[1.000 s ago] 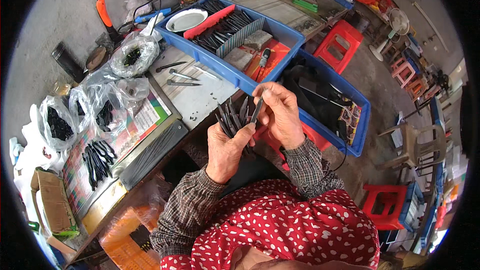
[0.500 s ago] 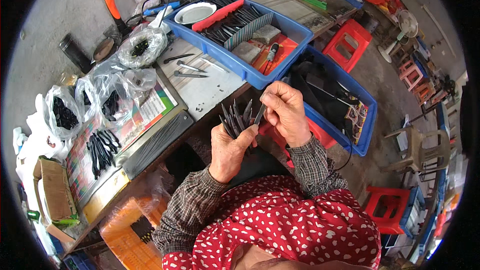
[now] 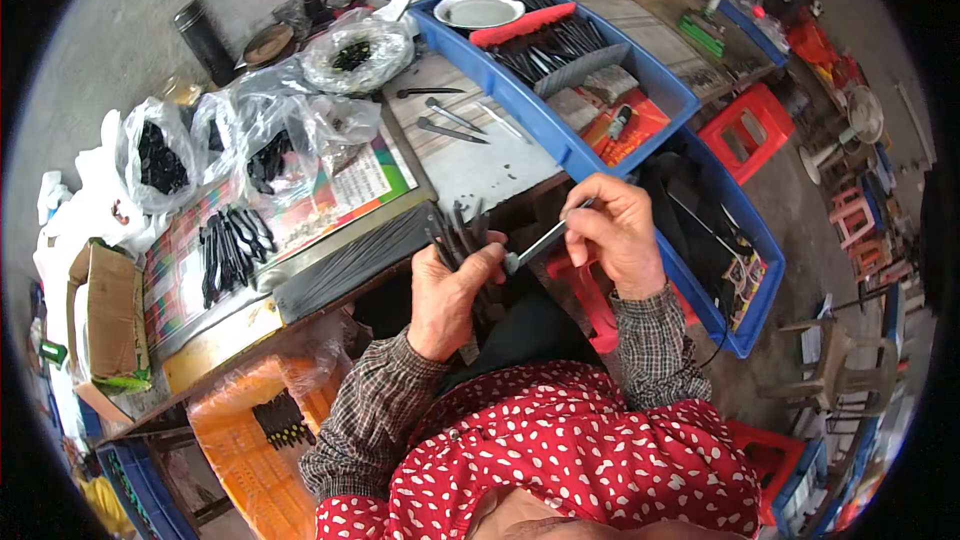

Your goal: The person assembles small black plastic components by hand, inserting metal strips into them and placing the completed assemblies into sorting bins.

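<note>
Fingers of my right hand pinch the upper end of a slim grey metal rod; its long axis slants down and to the left, its lower tip meeting the thumb of my left hand, so the left is the nearer hand to that tip. My left fingers are closed around a fanned bundle of dark, narrow strips, matte and stiff-looking, held just off the desk edge; a blue plastic tray of similar dark pieces sits beyond.
</note>
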